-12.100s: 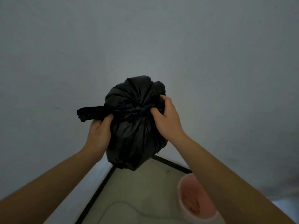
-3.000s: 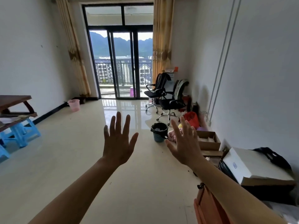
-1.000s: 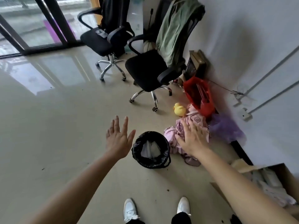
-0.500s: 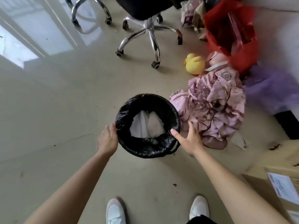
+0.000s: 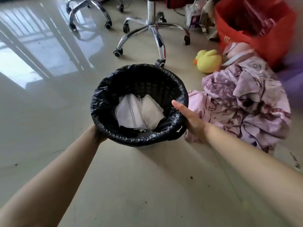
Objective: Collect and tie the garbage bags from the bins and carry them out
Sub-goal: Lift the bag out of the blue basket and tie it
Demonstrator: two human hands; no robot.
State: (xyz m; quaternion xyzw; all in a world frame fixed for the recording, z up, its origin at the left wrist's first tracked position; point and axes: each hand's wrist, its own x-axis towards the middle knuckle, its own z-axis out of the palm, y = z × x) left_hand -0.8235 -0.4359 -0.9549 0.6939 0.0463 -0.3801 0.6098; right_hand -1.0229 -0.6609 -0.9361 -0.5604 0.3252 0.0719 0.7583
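At far left we see the glossy tiled floor (image 5: 41, 112), which carries pale window reflections. The left forearm rises from the lower left corner. The left hand (image 5: 98, 134) meets the near-left outside of the bin just under its rim; its fingers are hidden behind the rim, so we cannot tell whether they are curled or straight. Beyond it, at the top, stands the chrome base of a first office chair (image 5: 89, 13). At centre we find the task's thing: a black garbage bag (image 5: 105, 102) lining a round bin (image 5: 145, 147), its edge folded down over the whole rim and its mouth open and untied. Inside it two pale, flat papers (image 5: 139, 112) lean side by side. We cannot tell whether the bin stands on the floor or is raised off it. Behind the bin a second chair base (image 5: 153, 30) spreads its chrome legs, with one castor just beyond the far rim. The right hand (image 5: 193, 122) clasps the bag-covered rim at the near right. Its thumb (image 5: 177, 104) lies over the edge on the inside, while the fingers pass out of sight outside and below. Further right a yellow rubber duck (image 5: 208, 61) sits on the floor, just beside a crumpled heap of pink and purple cloth (image 5: 246, 104) that reaches the bin's right side. A red bag (image 5: 255, 27), blurred, fills the upper right corner.
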